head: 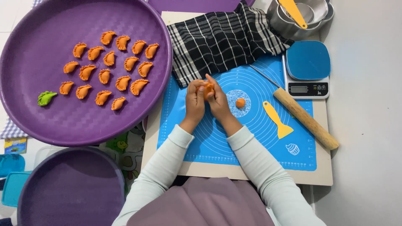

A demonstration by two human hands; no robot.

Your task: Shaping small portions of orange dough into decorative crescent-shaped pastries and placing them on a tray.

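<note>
Both hands are meeting above the blue silicone mat (251, 138), fingers pinching one orange dough piece (208, 88) between them. Left hand (195, 101) is curling closed around the piece's left side; right hand (217, 100) is pressing its fingertips onto the right side, fingers mostly shut. The dough is largely hiding behind the fingers, so its exact shape is hard to make out.

Just to the right of the right hand a small orange dough ball (240, 102) is sitting on the mat's centre circle, apart from the fingers. Further right a yellow plastic scraper (278, 120) is lying flat, then a wooden rolling pin (305, 118) lying slantwise, and a blue kitchen scale (307, 69) beyond; its display is too small to read.

Just beyond the fingertips a black-and-white checked cloth (222, 39) is lying bunched; whatever it covers is hidden. Metal bowls (284, 21) with a yellow tool are getting cut off at the top edge.

Left of the left hand a big purple round tray (33, 117) is holding rows of orange crimped dumplings (104, 75) and one green piece (46, 98). A second purple tray (67, 188) is showing only partly at the lower left.
</note>
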